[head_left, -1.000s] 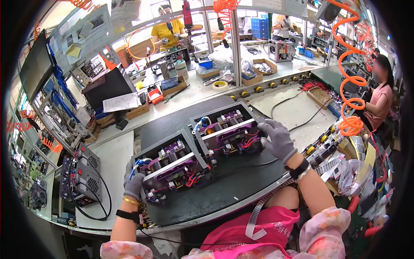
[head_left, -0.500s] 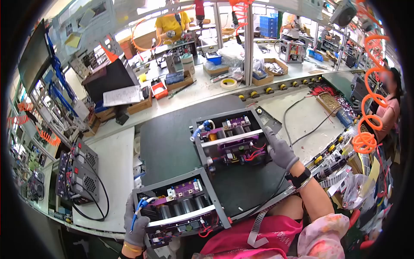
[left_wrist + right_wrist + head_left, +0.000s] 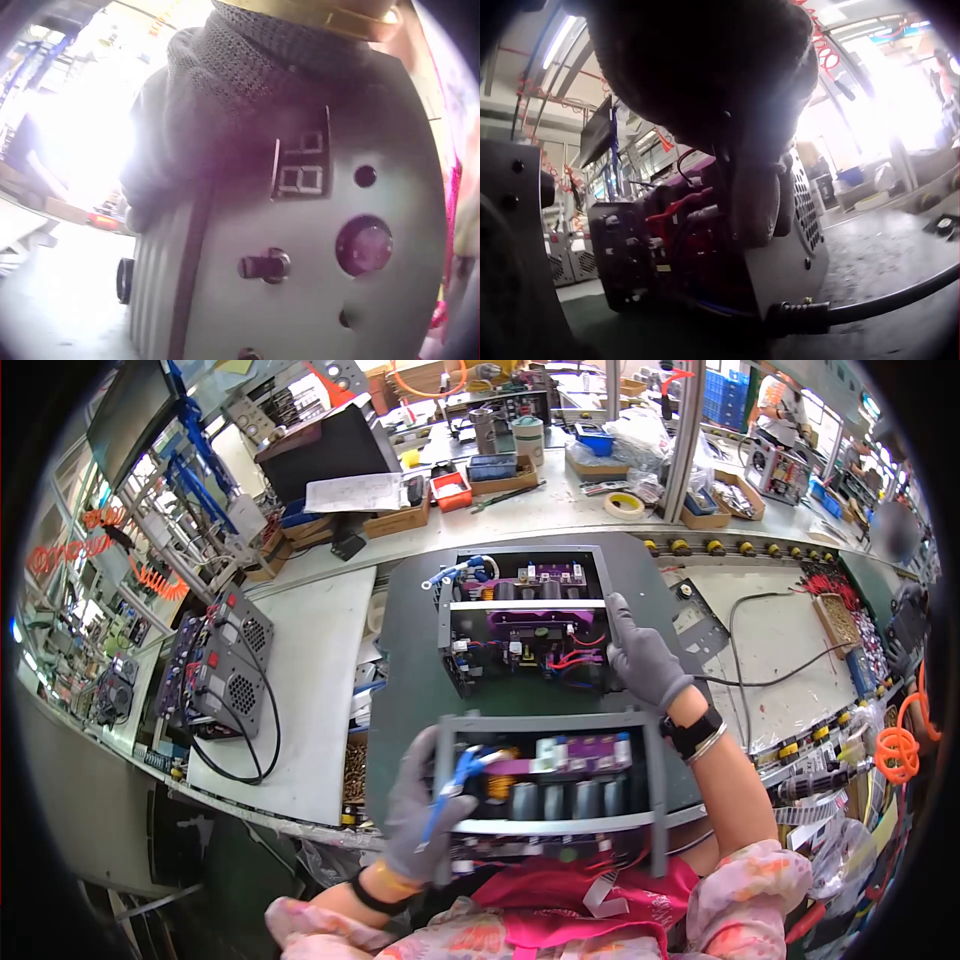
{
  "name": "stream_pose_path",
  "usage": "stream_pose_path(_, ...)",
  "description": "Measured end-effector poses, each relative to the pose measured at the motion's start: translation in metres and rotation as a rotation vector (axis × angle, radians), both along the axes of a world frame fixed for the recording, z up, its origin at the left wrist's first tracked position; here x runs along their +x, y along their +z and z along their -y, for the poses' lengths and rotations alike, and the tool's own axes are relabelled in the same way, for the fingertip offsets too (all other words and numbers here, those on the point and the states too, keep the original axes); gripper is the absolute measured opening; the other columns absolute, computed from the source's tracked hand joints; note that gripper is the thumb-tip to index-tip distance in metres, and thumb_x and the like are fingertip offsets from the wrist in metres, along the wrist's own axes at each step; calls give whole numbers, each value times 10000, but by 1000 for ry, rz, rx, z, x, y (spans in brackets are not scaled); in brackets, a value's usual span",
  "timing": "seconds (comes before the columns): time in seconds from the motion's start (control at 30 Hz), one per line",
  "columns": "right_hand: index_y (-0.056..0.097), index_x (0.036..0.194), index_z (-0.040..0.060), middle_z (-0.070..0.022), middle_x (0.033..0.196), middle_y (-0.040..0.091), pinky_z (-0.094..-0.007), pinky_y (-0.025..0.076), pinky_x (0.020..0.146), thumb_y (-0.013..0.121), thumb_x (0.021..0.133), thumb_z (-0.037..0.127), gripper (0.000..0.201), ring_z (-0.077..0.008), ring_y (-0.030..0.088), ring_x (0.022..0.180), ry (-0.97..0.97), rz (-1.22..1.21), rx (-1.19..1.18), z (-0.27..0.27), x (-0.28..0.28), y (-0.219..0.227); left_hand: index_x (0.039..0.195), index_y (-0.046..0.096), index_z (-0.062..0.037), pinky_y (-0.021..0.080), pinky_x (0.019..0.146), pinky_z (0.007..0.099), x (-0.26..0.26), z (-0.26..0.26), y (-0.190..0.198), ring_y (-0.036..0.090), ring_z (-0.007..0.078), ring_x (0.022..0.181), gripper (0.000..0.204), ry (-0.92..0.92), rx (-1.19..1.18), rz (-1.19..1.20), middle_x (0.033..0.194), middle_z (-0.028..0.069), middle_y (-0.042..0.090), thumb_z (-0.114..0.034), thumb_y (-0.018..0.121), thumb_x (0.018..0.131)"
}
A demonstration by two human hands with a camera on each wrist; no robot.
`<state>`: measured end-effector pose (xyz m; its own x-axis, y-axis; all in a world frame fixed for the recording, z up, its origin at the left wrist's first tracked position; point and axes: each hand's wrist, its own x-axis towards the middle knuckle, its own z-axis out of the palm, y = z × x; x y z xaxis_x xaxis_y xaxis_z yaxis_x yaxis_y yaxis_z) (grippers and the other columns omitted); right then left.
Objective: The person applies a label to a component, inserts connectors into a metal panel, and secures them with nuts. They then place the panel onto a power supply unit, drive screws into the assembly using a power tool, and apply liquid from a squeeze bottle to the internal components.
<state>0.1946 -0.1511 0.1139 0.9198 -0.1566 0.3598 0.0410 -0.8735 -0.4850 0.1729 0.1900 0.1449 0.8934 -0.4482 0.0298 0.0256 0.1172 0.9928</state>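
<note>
Green matting [image 3: 410, 620] makes the broadest surface, and over its near edge the left hand [image 3: 415, 815] holds the front unit [image 3: 555, 790], a grey-framed chassis with its insides showing. That unit has just swung in from the mat's left corner to the middle, right above the pink apron [image 3: 660, 895], and is blurred by motion. The back unit [image 3: 540, 622] sits on the mat, apart from it — so the pair, I judge, is being handled one at a time. The left hand's fingers curl firmly round the front unit's left end. The right hand [image 3: 645, 660] is loosely extended, fingers nearly straight along the back unit's right side, touching more than gripping. A blue lead [image 3: 445, 800] crosses the left hand — it could snag.
</note>
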Motion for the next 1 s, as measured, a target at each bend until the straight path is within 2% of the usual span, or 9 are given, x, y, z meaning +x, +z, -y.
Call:
stream_pose_path(0.07,215,1435,-40,-358,961,568,-456,487,795,536,840,94,690,-467,595,898,64,-168,143,2,-7,20,1410,321,13,316,1086,358,1,20,-11,445,242,1234,887,52,60,87,1315,147,457,-93,717,623)
stream_pose_path(0.13,198,1443,-31,-370,1044,548,-447,466,862,525,851,95,688,-467,569,984,159,-55,11,20,-7,9,1432,238,40,331,1074,332,-2,36,-8,404,207,1265,855,15,-49,78,1350,147,419,-74,707,726)
stream_pose_path(0.2,194,1445,-28,-369,1110,528,-441,453,896,521,849,89,690,-462,556,1029,77,-223,20,12,-12,28,1440,209,34,321,1082,340,-5,43,-1,402,205,1266,833,-17,-127,-8,1359,148,408,-40,683,760)
stream_pose_path(0.37,201,1453,-11,-338,1228,499,-420,429,949,495,796,37,722,-444,549,1079,95,-219,-96,14,-18,40,1410,281,29,361,1060,375,19,-19,-4,423,231,1261,701,-162,30,-112,1330,174,443,-216,671,880)
stream_pose_path(0.5,283,1451,17,-276,1270,522,-359,420,967,473,751,-21,726,-385,547,1149,184,-66,-60,41,-38,27,1261,495,-15,538,750,274,83,-132,-43,625,142,884,430,45,335,-7,1067,107,622,-190,642,897)
stream_pose_path(0.6,296,1462,52,-215,1328,516,-302,405,977,474,764,-58,728,-280,555,1164,142,-101,97,45,-45,19,1171,583,-33,493,569,217,117,-163,-55,623,93,621,317,158,826,50,801,76,675,-162,622,884)
stream_pose_path(0.77,289,1464,43,-179,1415,448,-291,337,1048,462,791,-36,700,-216,445,1285,73,-230,253,30,-48,37,1235,545,-84,496,825,466,139,-145,-101,624,405,953,424,-93,1304,369,1045,226,647,-271,576,855)
stream_pose_path(0.9,294,1455,28,-197,1432,419,-316,297,1087,464,774,-25,703,-273,400,1335,139,-154,153,40,-46,27,1271,493,-122,495,838,472,152,-125,-130,627,386,985,380,-249,1552,254,1100,209,639,-260,415,926)
stream_pose_path(1.0,304,1453,36,-196,1438,411,-322,285,1097,460,755,-39,719,-284,385,1347,129,-152,149,42,-46,23,1277,492,-158,502,816,479,154,-124,-130,634,376,984,415,-311,1541,281,1090,198,646,-354,430,917)
